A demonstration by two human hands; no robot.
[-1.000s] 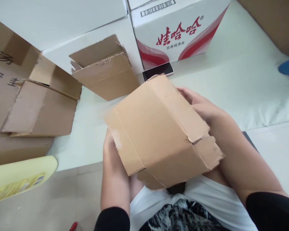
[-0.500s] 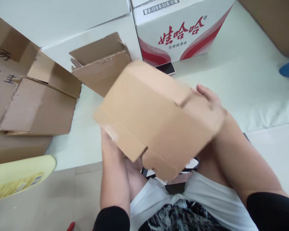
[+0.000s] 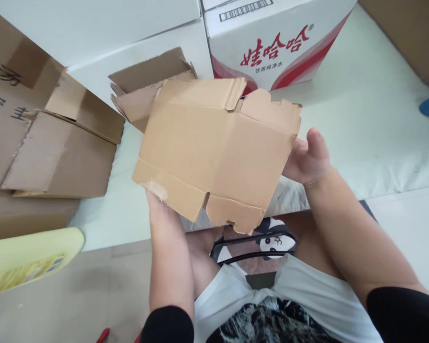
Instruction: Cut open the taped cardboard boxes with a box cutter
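Note:
An unfolded brown cardboard box (image 3: 189, 138) with creased flaps and notched edges is held up over my lap, tilted. My left hand (image 3: 156, 201) grips its lower left edge from beneath, with the fingers hidden behind the card. At the right edge, my right hand (image 3: 307, 157) has its palm showing and its thumb raised away from the card. Its fingertips pass behind the edge, where I cannot see them. Behind the held piece, another folded brown carton (image 3: 146, 71) leans against a white box.
A white carton with red lettering (image 3: 271, 57) stands at the back of the pale green surface (image 3: 372, 138). Brown cartons (image 3: 57, 157) are stacked at left. A pale yellow object (image 3: 32, 257) juts in at lower left. A panda-patterned item (image 3: 250, 247) lies between my legs.
The cardboard has turned counterclockwise and spread flatter, its right side rising. My right hand has shifted slightly left and lower, with its thumb now clear. The panda-patterned item shows more.

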